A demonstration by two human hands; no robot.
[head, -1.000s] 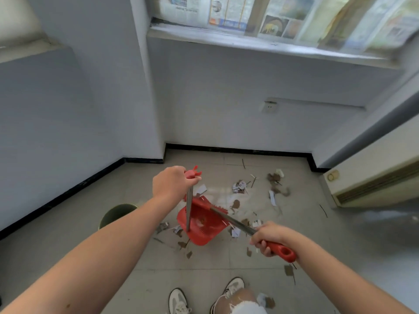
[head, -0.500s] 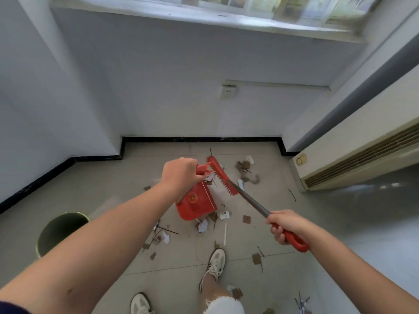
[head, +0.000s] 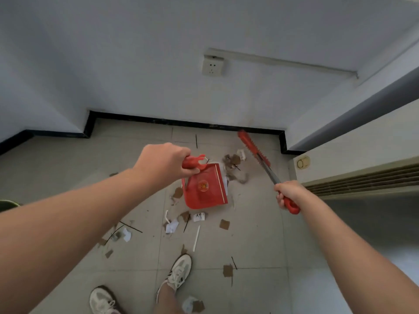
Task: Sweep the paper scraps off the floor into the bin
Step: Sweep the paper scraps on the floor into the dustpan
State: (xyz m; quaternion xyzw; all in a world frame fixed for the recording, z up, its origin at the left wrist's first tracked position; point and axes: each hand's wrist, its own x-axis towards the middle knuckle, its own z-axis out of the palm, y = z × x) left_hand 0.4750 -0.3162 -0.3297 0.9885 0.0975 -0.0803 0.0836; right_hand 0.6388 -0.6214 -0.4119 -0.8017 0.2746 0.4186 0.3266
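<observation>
My left hand (head: pixel 164 163) grips the red handle of a red dustpan (head: pixel 205 188), whose pan hangs low over the tiles with its mouth toward the right. My right hand (head: pixel 289 193) holds the red grip of a broom (head: pixel 254 147); its red brush head reaches toward the black skirting at the back. A heap of brown and white paper scraps (head: pixel 233 165) lies between pan and brush. More paper scraps (head: pixel 179 223) are strewn over the tiles in front of my shoes. Only a green sliver of the bin (head: pixel 6 203) shows at the left edge.
White walls with black skirting (head: pixel 181 122) close the corner ahead. A wall socket (head: pixel 212 65) sits above the floor. A low heater unit (head: pixel 362 175) runs along the right. My two sneakers (head: pixel 179 274) stand on the tiles near the bottom.
The broom head has swung away from the dustpan, out to the right and back toward the skirting. The view has tipped down and turned right, so the bin has slid almost out at the left.
</observation>
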